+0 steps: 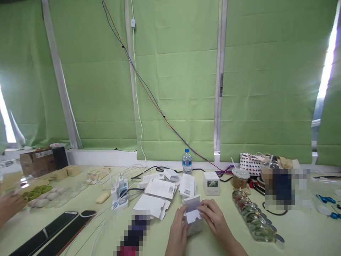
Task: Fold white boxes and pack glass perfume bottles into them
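Observation:
Both my hands meet at the bottom centre over a small white cardboard box point(192, 214). My left hand point(178, 230) grips the box's left side with its fingers curled round it. My right hand point(216, 221) pinches the box's right side and an open flap. The box stands on the pale green table point(298, 234). Just behind it lie several flat white packaging cards with barcodes point(162, 188), and a closed white box with a picture point(211, 183) stands to the back right.
A water bottle point(187, 162) stands at the table's back edge. A row of small lidded cups point(253, 218) runs along the right. A power strip with plugs point(120, 195) and two phones point(57, 229) lie left. Another person's hand point(9, 208) shows at far left.

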Demonstrator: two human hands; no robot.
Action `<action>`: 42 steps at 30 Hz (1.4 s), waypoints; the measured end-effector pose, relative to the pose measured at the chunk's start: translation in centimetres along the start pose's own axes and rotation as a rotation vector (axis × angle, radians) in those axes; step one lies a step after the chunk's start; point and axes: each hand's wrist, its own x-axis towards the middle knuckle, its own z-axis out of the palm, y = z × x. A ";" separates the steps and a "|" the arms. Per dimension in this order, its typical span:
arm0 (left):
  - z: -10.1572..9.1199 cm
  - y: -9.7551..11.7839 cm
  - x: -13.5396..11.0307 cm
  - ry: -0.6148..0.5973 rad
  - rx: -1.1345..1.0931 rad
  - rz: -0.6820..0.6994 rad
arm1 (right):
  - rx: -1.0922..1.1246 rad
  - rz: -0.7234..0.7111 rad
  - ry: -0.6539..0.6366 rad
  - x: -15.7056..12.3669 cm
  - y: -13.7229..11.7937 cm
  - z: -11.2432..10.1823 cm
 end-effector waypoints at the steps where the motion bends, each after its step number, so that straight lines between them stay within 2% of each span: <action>1: 0.0 0.0 -0.1 -0.006 0.011 0.011 | 0.005 -0.002 0.016 0.1 0.0 -0.1; 5: 0.0 0.3 -0.3 -0.002 0.079 0.091 | 0.016 -0.030 0.063 0.3 -0.2 -0.2; 12: 0.2 0.0 0.0 -0.015 0.135 0.196 | -0.008 -0.026 0.061 0.2 -0.3 0.4; 16: 0.7 -1.3 -0.2 0.075 0.101 0.232 | 0.004 -0.038 0.127 -0.1 -0.2 0.4; 19: 1.3 -2.2 -0.2 0.121 -0.014 0.177 | -0.008 -0.022 0.133 -0.1 -0.4 0.1; 23: 1.8 -2.2 0.1 0.037 -0.077 -0.023 | -0.056 0.039 0.045 0.4 -0.7 -0.3; 25: 1.8 -2.0 0.3 0.010 -0.085 -0.064 | -0.065 0.047 0.026 0.6 -0.8 -0.4; 29: 1.8 -1.6 0.1 0.012 -0.109 -0.071 | -0.008 0.056 0.063 0.5 -0.5 -0.4; 33: 1.9 -1.5 -0.3 0.005 -0.109 -0.074 | 0.124 0.215 0.205 0.4 -0.1 -0.4; 36: 1.7 -1.7 -0.2 0.000 -0.062 -0.016 | 0.199 0.292 0.289 0.4 0.1 -0.4; 39: 1.2 -2.0 0.1 -0.029 -0.005 0.028 | 0.225 0.288 0.319 0.4 0.2 -0.4; 42: 0.7 -1.4 0.2 -0.071 -0.001 0.009 | 0.228 0.260 0.294 0.2 0.3 0.0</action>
